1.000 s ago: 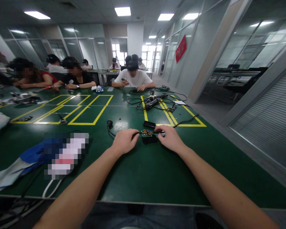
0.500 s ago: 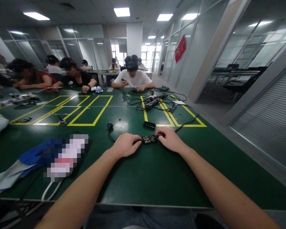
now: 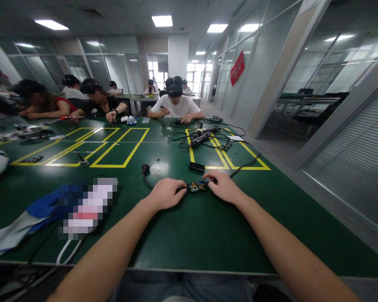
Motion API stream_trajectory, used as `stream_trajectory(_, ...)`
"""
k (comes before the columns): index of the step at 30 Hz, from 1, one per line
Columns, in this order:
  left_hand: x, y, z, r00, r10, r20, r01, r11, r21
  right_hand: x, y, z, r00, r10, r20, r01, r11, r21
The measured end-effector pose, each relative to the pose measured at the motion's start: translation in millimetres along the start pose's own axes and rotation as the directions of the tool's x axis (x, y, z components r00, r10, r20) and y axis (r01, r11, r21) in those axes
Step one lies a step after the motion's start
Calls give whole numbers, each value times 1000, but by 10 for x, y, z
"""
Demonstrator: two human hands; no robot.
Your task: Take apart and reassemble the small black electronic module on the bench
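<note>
A small black circuit board point(image 3: 198, 186) with orange and green parts lies flat on the green table point(image 3: 189, 235) between my hands. My left hand point(image 3: 165, 193) is curled at its left end, fingers closed on the cable end there. My right hand point(image 3: 224, 187) pinches the board's right end, where a black cable point(image 3: 244, 163) runs off to the right. A black cable with a round plug point(image 3: 145, 169) leads from under my left hand. A small black block point(image 3: 197, 167) lies just beyond the board.
Yellow taped rectangles point(image 3: 119, 147) mark the table. A tangle of black cables and tools point(image 3: 203, 136) lies farther back. A blue and white cloth point(image 3: 28, 218) lies at left. Several people sit along the far and left sides. A glass wall runs along the right.
The circuit board was tilted up a second ago and now lies flat on the table. Both hands have stayed at its ends, lowering slightly.
</note>
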State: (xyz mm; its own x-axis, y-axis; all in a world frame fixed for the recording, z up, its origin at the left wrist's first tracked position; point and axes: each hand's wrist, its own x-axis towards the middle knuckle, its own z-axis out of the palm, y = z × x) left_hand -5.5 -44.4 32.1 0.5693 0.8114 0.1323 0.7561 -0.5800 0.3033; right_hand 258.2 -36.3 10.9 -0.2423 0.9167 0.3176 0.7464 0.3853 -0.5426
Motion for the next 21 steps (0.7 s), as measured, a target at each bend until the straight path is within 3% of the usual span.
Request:
stream_trajectory(13, -6, -24, -31, 999, 40, -24, -38, 998, 55, 3, 57, 10, 997, -59, 45, 57, 998, 26)
stream_trajectory(21, 32, -90, -18, 998, -8, -64, 13, 996, 86, 3, -2, 29, 997, -28, 72, 26, 999, 39)
